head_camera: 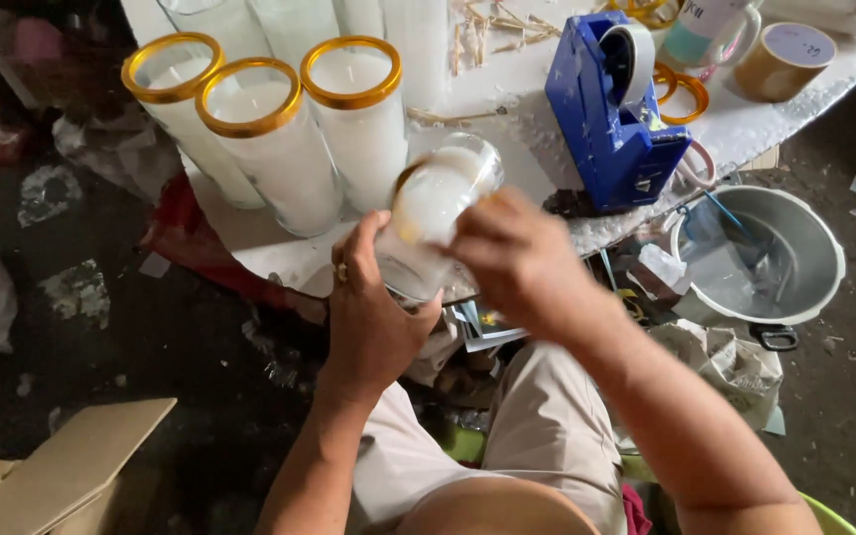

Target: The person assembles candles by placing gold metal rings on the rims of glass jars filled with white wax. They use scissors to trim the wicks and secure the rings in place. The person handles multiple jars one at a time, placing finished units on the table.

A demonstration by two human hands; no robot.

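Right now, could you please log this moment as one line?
left hand: holds candle jar | right hand: on jar | jar: tilted | table: three gold-rimmed candles, tape dispenser

You are sitting in a small, cluttered candle-making workshop. Just beyond your hands, tall glass candles filled with white wax and ringed with gold bands are standing in a group on a wax-spattered white tabletop. To the right of your hands a blue tape dispenser is resting on that tabletop, with loose gold rings and wick sticks lying beyond it. Lower right, a metal pot is sitting on a dirty floor littered with scraps, and cardboard is lying at lower left.
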